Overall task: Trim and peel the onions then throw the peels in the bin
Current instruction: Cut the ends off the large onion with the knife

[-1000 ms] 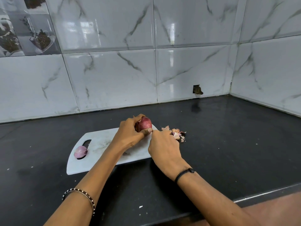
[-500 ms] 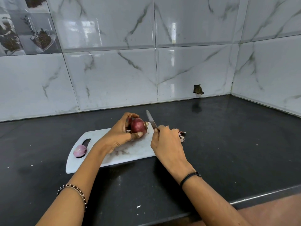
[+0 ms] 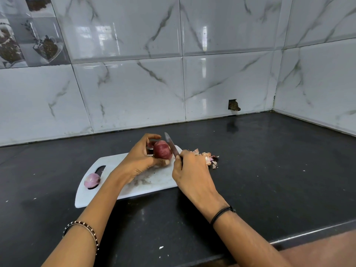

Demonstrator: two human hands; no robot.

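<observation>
I have the left hand [image 3: 142,158] curled around a red onion [image 3: 162,150], thumb under its near side and fingers arched over the far side, holding it just above the white cutting board [image 3: 115,162]. The right hand [image 3: 192,170] is closed around the handle of a knife [image 3: 171,144]. The handle itself is hidden in the fist, so I only see the blade rising up and away from the knuckles. The blade lies against the side of the onion that faces the right hand, its tip pointing past the left fingertips toward the wall. I cannot tell whether the edge has cut into the skin or only rests on it.

Just beyond the right hand's knuckles, off the board's edge, a small heap of onion peels [image 3: 207,157] lies on the black counter [image 3: 269,170]. Out past the left forearm, at the board's far left end, a second onion [image 3: 92,180], pale and pinkish, sits beside the board's handle slot. The board carries some smears and crumbs below the left palm.

A beaded bracelet [image 3: 84,228] circles the left wrist and a thin black band [image 3: 221,212] the right. Beyond both hands stands a marble-patterned tiled wall [image 3: 134,93], with a small broken hole [image 3: 234,105] low down, out past the right hand.
</observation>
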